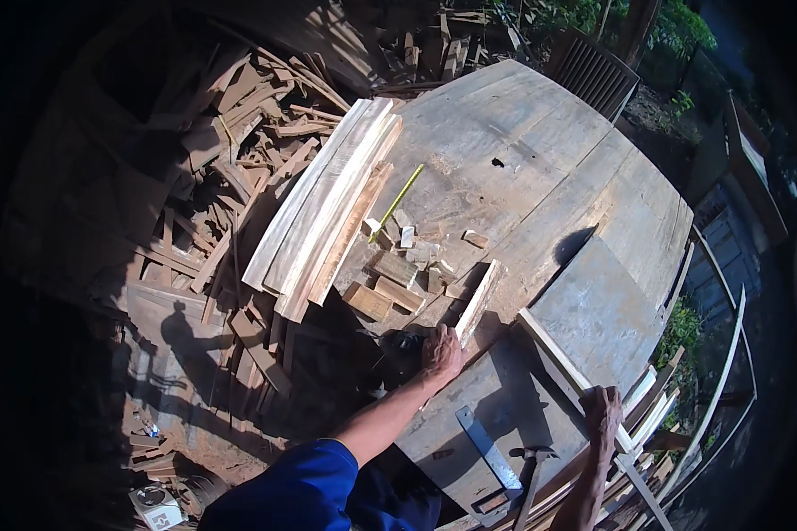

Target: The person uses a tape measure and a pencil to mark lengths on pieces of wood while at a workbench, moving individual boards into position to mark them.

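Observation:
My left hand (pixel 441 354) is closed round the near end of a short wooden board (pixel 482 299), which points away from me over the worktable. Beside that hand, small wood offcuts (pixel 393 268) lie in a loose group on the left. Farther right, my right hand (pixel 602 409) is closed on a long pale wooden strip (pixel 558 358) that runs slantwise across a grey metal sheet (pixel 593 296). Between my arms lie a flat metal bar (pixel 487 450) and a hammer (pixel 533 456). My right fingers are partly in shadow.
Long planks (pixel 328 203) lie stacked along the table's (pixel 540 115) left edge. A yellow measuring tape (pixel 405 196) extends near the offcuts. Scrap wood (pixel 239 159) is heaped on the ground at left. More strips (pixel 651 407) lean at right. A white box-shaped object (pixel 157 507) sits at lower left.

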The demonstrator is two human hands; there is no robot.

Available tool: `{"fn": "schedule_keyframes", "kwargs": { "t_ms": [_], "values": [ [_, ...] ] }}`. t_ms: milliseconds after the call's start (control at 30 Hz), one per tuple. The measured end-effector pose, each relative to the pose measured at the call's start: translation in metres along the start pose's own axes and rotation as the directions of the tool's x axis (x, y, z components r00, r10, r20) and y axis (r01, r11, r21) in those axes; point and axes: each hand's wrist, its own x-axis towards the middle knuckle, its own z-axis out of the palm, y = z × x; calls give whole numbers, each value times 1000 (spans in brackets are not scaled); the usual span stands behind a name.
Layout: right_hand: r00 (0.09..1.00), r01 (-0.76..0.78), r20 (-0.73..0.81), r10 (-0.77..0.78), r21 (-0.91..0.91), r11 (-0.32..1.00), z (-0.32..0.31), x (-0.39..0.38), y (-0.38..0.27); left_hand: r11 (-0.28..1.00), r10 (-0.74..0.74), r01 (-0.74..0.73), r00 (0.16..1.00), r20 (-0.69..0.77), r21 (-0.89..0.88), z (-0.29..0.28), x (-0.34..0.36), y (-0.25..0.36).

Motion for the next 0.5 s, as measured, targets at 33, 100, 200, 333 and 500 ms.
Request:
{"fn": "schedule_keyframes", "kwargs": {
  "t_ms": [33, 100, 200, 333, 500],
  "values": [
    [999, -42, -2, 42, 44, 998, -10, -4, -20, 993, 57, -54, 998, -25, 105, -6, 0, 2],
    [998, -58, -6, 59, 175, 983, -9, -9, -51, 995, 39, -41, 999, 15, 93, -2, 1, -8],
    [961, -230, 221, 167, 299, 926, -19, 5, -136, 994, 107, -106, 984, -146, 9, -14, -9, -15],
    [827, -550, 561, -25, 818, 169, 14, 42, -267, 817, 2, -12, 1000, -18, -576, -31, -35, -81],
    [977, -169, 197, -87, 952, 256, 110, 128, -430, -124, -374, 446, 806, 458, -886, -92, -82, -179]
  ]
}}
